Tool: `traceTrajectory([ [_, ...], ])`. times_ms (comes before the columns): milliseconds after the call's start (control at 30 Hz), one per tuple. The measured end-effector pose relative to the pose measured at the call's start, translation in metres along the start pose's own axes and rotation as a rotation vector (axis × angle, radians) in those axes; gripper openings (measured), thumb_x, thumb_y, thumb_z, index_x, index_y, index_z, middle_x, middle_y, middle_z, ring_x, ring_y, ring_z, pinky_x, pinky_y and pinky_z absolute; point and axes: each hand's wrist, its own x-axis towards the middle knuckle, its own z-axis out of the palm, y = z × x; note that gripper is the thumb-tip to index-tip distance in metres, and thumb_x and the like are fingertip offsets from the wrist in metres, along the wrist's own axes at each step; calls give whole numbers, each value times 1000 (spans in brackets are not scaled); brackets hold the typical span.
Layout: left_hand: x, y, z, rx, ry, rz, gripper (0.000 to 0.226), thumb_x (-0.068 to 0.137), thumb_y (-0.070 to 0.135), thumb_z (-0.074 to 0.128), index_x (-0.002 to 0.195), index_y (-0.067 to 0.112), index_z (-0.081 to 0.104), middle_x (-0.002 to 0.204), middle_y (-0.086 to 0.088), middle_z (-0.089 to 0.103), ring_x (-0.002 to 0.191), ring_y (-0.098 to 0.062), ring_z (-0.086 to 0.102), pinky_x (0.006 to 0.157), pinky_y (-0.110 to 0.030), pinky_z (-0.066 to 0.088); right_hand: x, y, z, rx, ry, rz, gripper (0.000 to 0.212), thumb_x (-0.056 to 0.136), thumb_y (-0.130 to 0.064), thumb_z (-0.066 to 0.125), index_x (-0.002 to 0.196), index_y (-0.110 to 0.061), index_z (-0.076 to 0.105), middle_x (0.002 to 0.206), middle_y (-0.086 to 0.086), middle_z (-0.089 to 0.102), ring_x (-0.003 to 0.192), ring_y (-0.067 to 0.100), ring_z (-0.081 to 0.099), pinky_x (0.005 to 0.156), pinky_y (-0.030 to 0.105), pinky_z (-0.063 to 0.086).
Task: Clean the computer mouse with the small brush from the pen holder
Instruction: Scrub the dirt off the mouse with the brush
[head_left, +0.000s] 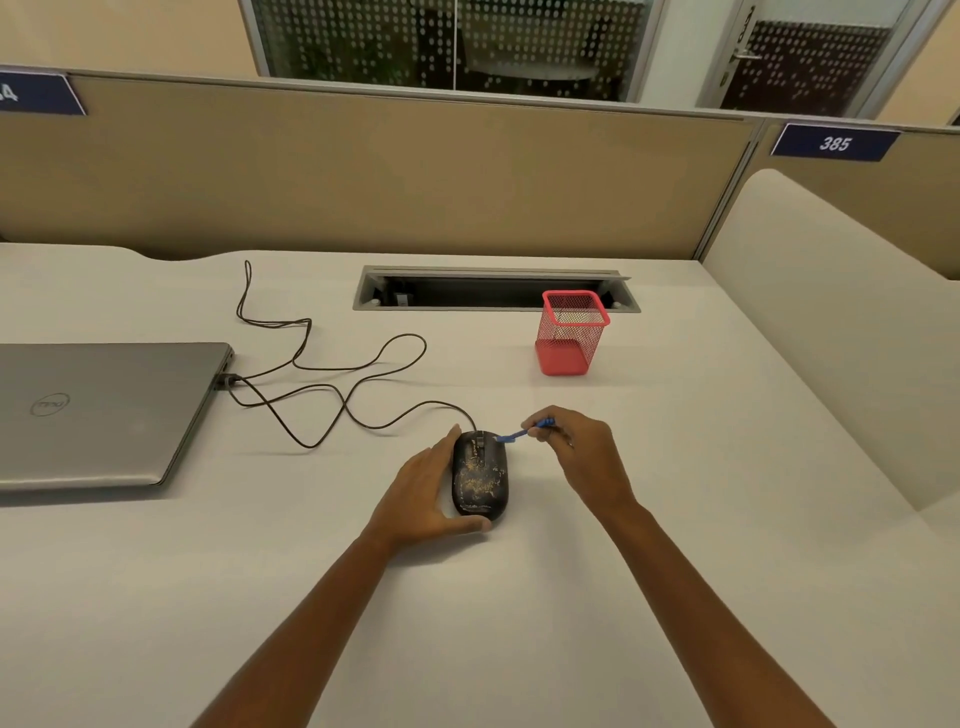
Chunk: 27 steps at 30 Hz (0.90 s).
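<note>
A black computer mouse (480, 475) speckled with yellowish dirt lies on the white desk in the middle of the head view. My left hand (423, 493) cups its left side, thumb at the near end and fingers along the far left edge. My right hand (576, 452) pinches a small blue brush (522, 431) whose tip touches the mouse's front right corner. The red mesh pen holder (571, 332) stands upright behind, with nothing visible in it.
A shut grey laptop (104, 415) lies at the left, and the mouse's black cable (332, 374) loops across the desk to it. A cable slot (488, 291) runs behind the pen holder. A beige partition (363, 176) bounds the desk's far edge.
</note>
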Motion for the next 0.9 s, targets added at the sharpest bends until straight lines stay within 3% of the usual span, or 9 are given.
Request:
traceTrajectory([
  [100, 1, 0, 0, 5, -3, 3, 120, 49, 76, 59, 145, 24, 7, 149, 6, 28, 134, -14, 28, 105, -24, 21, -8, 1, -5, -25, -45, -25, 10, 81, 3, 58, 81, -3, 66, 83, 14, 72, 72, 19, 59, 65, 6, 40],
  [233, 0, 0, 0, 3, 1, 1, 120, 50, 75, 59, 145, 24, 7, 148, 6, 30, 134, -14, 29, 104, -23, 21, -18, 1, -16, -38, -128, -19, 13, 82, 2, 57, 79, -7, 66, 77, 6, 69, 71, 20, 59, 62, 6, 38],
  [300, 0, 0, 1, 1, 4, 1, 119, 50, 75, 60, 145, 24, 8, 147, 6, 31, 133, -14, 29, 105, -24, 22, -20, -1, -20, -37, -156, -16, 15, 83, 2, 57, 79, -9, 66, 75, -1, 66, 69, 11, 59, 62, 4, 39],
  [433, 1, 0, 0, 9, 1, 4, 119, 50, 75, 59, 145, 24, 9, 148, 5, 31, 133, -16, 30, 107, -28, 24, -14, -10, -21, -11, -65, -35, 11, 83, 0, 57, 82, -6, 66, 77, 0, 66, 67, -1, 59, 65, 0, 40],
  [700, 1, -1, 1, 9, 2, -3, 119, 50, 76, 58, 145, 23, 10, 147, 4, 33, 131, -16, 32, 106, -28, 25, -27, -18, -5, -82, -79, -102, 9, 83, 1, 58, 84, -4, 65, 84, 13, 71, 74, 19, 59, 68, 11, 41],
  [833, 1, -1, 1, 6, 10, 9, 118, 50, 75, 57, 145, 21, 10, 147, 3, 33, 131, -16, 33, 104, -25, 23, -43, -15, -12, -101, -112, -99, 10, 83, 2, 58, 83, -3, 66, 84, 14, 71, 76, 27, 62, 70, 29, 47],
  [900, 0, 0, 1, 5, 10, 10, 119, 50, 75, 57, 145, 21, 10, 146, 3, 33, 131, -17, 33, 105, -27, 25, -46, -16, -16, -96, -120, -99, 11, 83, 3, 57, 82, -4, 66, 84, 13, 72, 76, 26, 62, 69, 24, 46],
])
